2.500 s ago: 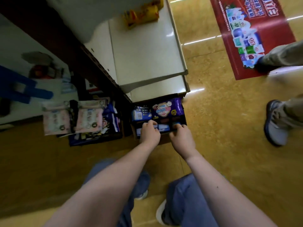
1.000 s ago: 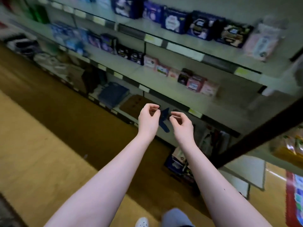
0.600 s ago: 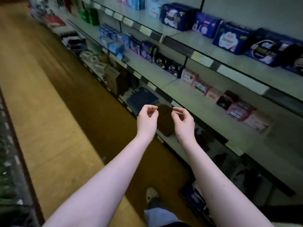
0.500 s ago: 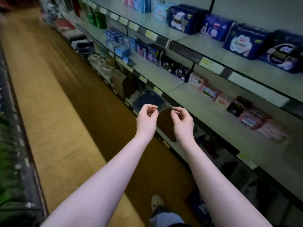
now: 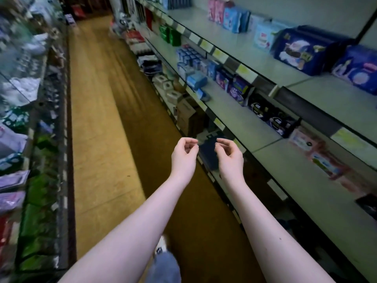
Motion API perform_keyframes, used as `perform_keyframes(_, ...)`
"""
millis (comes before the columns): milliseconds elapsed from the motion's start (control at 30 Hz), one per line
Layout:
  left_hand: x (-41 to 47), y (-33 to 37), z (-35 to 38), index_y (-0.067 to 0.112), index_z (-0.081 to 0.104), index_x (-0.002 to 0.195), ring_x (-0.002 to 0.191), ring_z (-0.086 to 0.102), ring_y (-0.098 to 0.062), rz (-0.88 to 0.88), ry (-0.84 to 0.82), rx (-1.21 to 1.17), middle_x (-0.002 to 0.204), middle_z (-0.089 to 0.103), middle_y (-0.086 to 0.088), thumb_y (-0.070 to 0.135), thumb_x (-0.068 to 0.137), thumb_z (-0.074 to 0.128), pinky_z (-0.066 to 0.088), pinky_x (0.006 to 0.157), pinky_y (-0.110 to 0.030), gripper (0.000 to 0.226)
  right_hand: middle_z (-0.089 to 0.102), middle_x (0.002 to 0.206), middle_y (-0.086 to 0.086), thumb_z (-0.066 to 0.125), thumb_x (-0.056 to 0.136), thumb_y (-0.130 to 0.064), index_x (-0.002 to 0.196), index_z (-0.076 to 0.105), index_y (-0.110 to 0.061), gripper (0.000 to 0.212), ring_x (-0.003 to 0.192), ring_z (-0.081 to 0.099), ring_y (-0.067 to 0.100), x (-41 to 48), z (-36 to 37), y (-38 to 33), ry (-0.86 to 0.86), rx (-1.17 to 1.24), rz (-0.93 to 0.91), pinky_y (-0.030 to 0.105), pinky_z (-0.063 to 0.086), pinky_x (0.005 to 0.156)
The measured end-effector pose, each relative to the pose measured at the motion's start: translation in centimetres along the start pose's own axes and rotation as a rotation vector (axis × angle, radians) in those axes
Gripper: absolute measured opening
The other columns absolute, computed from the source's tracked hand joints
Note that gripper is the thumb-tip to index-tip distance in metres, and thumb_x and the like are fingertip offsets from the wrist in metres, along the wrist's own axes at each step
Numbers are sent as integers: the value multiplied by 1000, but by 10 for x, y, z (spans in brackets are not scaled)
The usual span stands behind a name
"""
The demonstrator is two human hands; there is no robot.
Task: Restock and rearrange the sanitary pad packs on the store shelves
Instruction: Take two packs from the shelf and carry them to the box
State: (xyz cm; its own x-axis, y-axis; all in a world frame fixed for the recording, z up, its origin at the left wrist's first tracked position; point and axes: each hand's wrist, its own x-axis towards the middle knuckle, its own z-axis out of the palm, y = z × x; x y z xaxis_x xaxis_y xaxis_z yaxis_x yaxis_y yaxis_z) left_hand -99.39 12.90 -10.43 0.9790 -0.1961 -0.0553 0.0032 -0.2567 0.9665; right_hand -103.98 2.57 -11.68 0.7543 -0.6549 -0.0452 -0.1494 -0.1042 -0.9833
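Observation:
My left hand (image 5: 184, 155) and my right hand (image 5: 229, 156) are raised side by side in the aisle, fingers loosely curled, holding nothing. Both hang in front of the lower shelf edge on the right. Sanitary pad packs stand on the right shelves: dark blue packs (image 5: 299, 50) on the upper shelf (image 5: 240, 44), purple and black packs (image 5: 265, 108) on the middle shelf (image 5: 244, 123), and pink packs (image 5: 318, 155) further right. Small blue packs (image 5: 193, 64) crowd the middle shelf further down the aisle.
A yellow-brown floor aisle (image 5: 98, 119) runs ahead between two shelf rows. The left shelving (image 5: 30, 139) holds green and purple packs. A cardboard box (image 5: 186, 117) and loose goods sit at the foot of the right shelves. My foot (image 5: 161, 246) shows below.
I have risen from the box of packs on the floor with both hands empty. My view has swung left along the aisle; the hands keep their raised, curled pose.

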Motion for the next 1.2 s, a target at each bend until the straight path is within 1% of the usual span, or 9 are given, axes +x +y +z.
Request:
perform_keyframes(67, 33, -6, -11, 16, 58, 108, 90, 55, -2, -7, 2, -15, 101, 59, 7, 14, 97, 52, 44, 67, 1, 13, 62, 110, -5, 52, 97, -19, 117, 60, -18, 22, 102, 56, 6, 23, 29, -3, -10, -12, 4, 21, 46, 89)
perform_keyframes(200, 101, -10, -35, 17, 59, 108, 90, 55, -2, 8, -16, -34, 100, 58, 7, 15, 97, 52, 44, 64, -2, 13, 62, 111, -3, 51, 98, -19, 118, 60, -16, 22, 100, 56, 6, 65, 79, -12, 5, -32, -7, 11, 42, 78)
perform_keyframes(433, 223, 4, -89, 16, 60, 110, 91, 54, 1, 68, -56, -51, 101, 58, 9, 16, 98, 51, 43, 64, -1, 15, 63, 105, -3, 53, 96, -17, 114, 60, -19, 20, 95, 58, 6, 139, 170, -56, 86, -54, -8, 15, 44, 77)
perform_keyframes(533, 254, 3, -104, 16, 60, 111, 91, 54, 0, 38, -80, -81, 102, 58, 9, 16, 98, 51, 44, 64, -7, 16, 63, 108, -3, 53, 97, -18, 115, 60, -20, 20, 98, 59, 8, 156, 198, -61, 85, -73, 3, 16, 44, 78)
perform_keyframes(667, 290, -9, -120, 15, 60, 111, 92, 54, -1, 2, -89, -107, 106, 59, 5, 16, 98, 50, 43, 66, -8, 17, 63, 110, -2, 53, 97, -18, 116, 60, -18, 20, 99, 59, 9, 183, 230, -65, 99, -102, 21, 10, 41, 72)
perform_keyframes(833, 345, -18, -124, 15, 60, 110, 90, 54, -1, -40, -83, -121, 104, 58, 6, 16, 98, 50, 44, 62, -6, 16, 63, 110, -2, 53, 97, -18, 117, 60, -18, 21, 99, 58, 7, 226, 262, -63, 73, -105, 19, 10, 42, 72)
perform_keyframes(933, 374, -22, -117, 16, 60, 108, 91, 54, -2, -40, -98, -105, 102, 58, 7, 16, 98, 50, 43, 64, -9, 14, 62, 109, -4, 53, 97, -19, 117, 59, -18, 22, 97, 57, 4, 257, 274, -55, 78, -86, 36, 9, 41, 70)
perform_keyframes(1067, 425, -23, -106, 17, 60, 105, 92, 55, -4, -37, -111, -53, 100, 59, 6, 14, 97, 51, 44, 67, -11, 12, 61, 108, -5, 53, 97, -18, 117, 59, -19, 21, 99, 56, 6, 311, 291, -46, 92, -47, 58, 10, 40, 75)
perform_keyframes(1200, 492, -10, -96, 17, 60, 104, 90, 54, -2, -16, -125, 11, 98, 59, 6, 14, 97, 51, 43, 68, -12, 12, 57, 110, -5, 51, 98, -19, 117, 57, -20, 20, 102, 53, 8, 376, 310, -49, 101, 43, 127, 10, 37, 70)
